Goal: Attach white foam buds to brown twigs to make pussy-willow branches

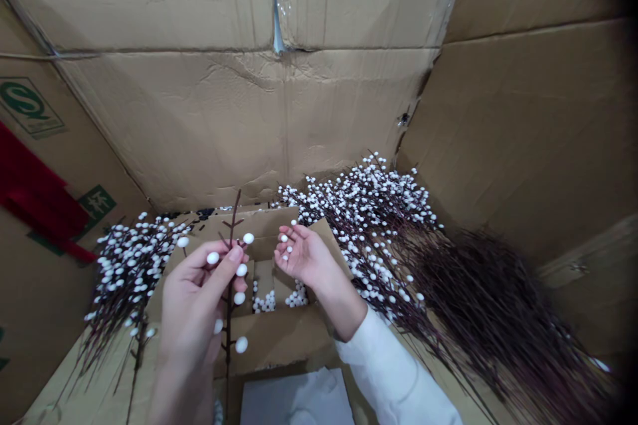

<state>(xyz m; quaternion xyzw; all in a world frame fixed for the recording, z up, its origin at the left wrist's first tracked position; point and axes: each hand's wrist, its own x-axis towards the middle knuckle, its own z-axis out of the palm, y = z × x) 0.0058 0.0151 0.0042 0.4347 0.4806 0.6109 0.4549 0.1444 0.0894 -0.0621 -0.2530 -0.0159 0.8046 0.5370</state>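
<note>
From the head camera, we look down into a corner walled with cardboard (224, 119), where two bare hands work above an open carton (279, 339). We judge the brown twig (229, 319) to be partly finished: several white balls sit along its middle and lower length, while short prongs near its tip are bare. To the left, a bundle of ball-tipped stems (127, 265) leans outward, and a larger ball-tipped heap (359, 212) lies at the right, so we take many stems as done. Beside that heap, a dark mass of stems (488, 299) shows no balls that we can make out; we judge these are left to do. More loose balls (264, 302) lie inside the carton.

The twig stands roughly upright in the left hand (197, 292), pinched between thumb and fingers below the tip, its stem running down beside the palm. The right hand (304, 259), just to the right of the twig and not touching it, is turned up and loosely cupped, with a few small balls (290, 250) resting at its fingers.
</note>
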